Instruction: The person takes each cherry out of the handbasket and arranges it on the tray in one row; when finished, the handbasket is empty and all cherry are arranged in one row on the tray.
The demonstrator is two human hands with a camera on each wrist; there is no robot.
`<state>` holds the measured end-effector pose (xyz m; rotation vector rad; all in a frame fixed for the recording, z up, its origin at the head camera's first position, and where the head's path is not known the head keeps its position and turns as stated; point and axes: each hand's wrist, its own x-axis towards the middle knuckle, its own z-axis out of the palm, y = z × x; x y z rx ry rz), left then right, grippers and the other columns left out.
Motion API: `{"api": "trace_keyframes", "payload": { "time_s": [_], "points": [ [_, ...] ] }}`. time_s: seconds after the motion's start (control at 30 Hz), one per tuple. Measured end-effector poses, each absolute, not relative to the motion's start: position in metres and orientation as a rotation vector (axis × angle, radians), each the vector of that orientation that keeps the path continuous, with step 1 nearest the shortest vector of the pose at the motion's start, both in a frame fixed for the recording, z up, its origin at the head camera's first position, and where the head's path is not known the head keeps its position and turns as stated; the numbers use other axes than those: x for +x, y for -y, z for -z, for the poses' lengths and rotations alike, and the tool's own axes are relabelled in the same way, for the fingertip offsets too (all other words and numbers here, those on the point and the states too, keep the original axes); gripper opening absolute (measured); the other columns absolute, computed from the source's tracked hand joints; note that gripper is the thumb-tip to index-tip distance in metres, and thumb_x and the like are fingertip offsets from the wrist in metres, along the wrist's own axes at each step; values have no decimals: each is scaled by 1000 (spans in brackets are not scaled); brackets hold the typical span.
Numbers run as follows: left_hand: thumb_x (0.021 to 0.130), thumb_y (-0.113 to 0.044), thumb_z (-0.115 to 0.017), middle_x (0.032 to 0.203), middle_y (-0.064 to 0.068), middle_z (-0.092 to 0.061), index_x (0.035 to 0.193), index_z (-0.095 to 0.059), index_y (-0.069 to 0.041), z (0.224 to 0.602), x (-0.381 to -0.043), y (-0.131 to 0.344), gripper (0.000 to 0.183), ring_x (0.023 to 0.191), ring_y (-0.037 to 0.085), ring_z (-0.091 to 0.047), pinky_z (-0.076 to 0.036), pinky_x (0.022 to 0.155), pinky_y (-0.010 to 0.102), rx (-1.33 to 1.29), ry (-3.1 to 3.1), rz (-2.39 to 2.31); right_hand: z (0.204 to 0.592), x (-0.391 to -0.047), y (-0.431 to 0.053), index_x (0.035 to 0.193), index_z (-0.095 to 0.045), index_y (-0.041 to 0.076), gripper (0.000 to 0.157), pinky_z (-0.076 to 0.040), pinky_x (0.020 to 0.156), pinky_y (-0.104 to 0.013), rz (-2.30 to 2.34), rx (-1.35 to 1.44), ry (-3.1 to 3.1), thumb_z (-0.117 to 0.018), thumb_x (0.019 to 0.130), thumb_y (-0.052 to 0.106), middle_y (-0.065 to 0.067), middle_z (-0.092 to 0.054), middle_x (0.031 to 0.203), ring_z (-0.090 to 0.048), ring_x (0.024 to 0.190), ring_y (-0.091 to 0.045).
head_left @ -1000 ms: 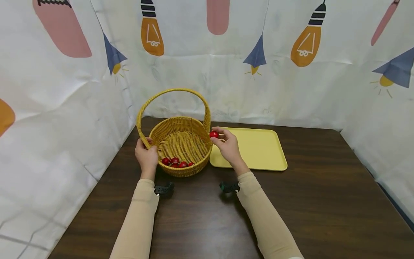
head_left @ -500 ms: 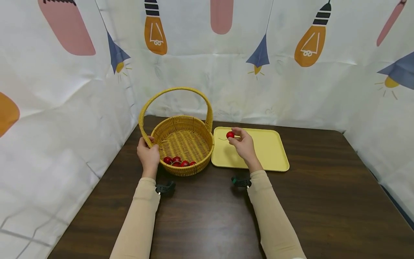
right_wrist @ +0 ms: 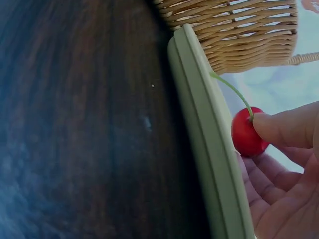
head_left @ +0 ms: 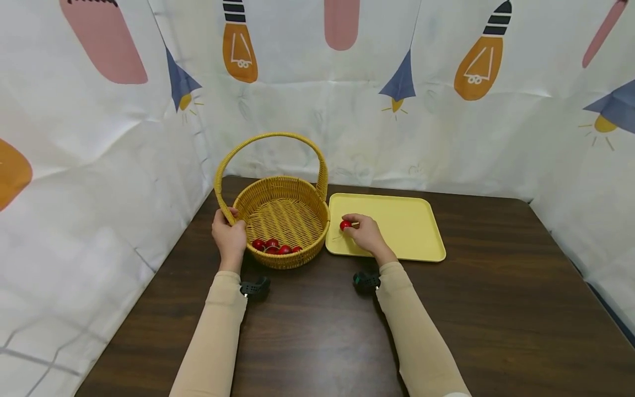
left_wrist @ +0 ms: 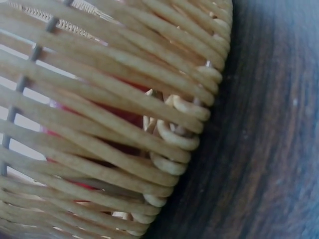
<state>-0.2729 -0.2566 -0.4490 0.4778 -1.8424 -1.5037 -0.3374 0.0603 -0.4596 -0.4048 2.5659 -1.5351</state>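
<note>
The right hand [head_left: 366, 234] pinches a cherry [right_wrist: 246, 134] (left hand [head_left: 230, 240] grips the basket [head_left: 310, 253]).

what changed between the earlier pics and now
The right hand carried its pinched cherry rightward from the basket over the yellow tray, then toward its near edge. The left hand still grips the basket; the other cherries stayed inside.

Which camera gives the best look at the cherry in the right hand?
The right wrist view: the cherry appears large there, its green stem plain. The head view shows it small, in the right hand at the yellow tray; the left wrist view doesn't show it.
</note>
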Motion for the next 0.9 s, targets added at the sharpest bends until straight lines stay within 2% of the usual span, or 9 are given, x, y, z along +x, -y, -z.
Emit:
{"api": "trace_keyframes", "payload": {
  "time_s": [0.23,0.57,0.73,0.9],
  "points": [
    [79,10,-51,96,13,-54,101,-55,-2,449,-274,255,25,81,22,-47,-38,68,29,446,1825,1519,461,-336,-57,128,-61,3,36,-50,85,-39,1459,-484,-2634,-64,92,8,-14,-64,123,-62,104,-30],
    [81,10,-51,100,13,-55,104,-56,-1,453,-272,258,26,87,21,-49,-39,73,29,482,1830,1524,463,-334,-54,123,-66,5,32,-49,80,-33,1403,-495,-2644,-66,91,12,-10,-67,118,-63,101,-26],
    [81,9,-51,100,12,-55,104,-56,-2,452,-271,258,26,89,20,-50,-40,74,28,480,1833,1515,460,-333,-54,125,-64,6,34,-52,82,-36,1435,-490,-2632,-65,92,14,-10,-66,121,-63,104,-27],
    [81,10,-49,102,16,-57,104,-56,-1,451,-271,258,26,85,22,-48,-39,71,29,444,1832,1524,446,-328,-52,122,-66,5,30,-52,82,-42,1577,-475,-2704,-60,95,16,-10,-67,118,-64,102,-28]
  ]
}}
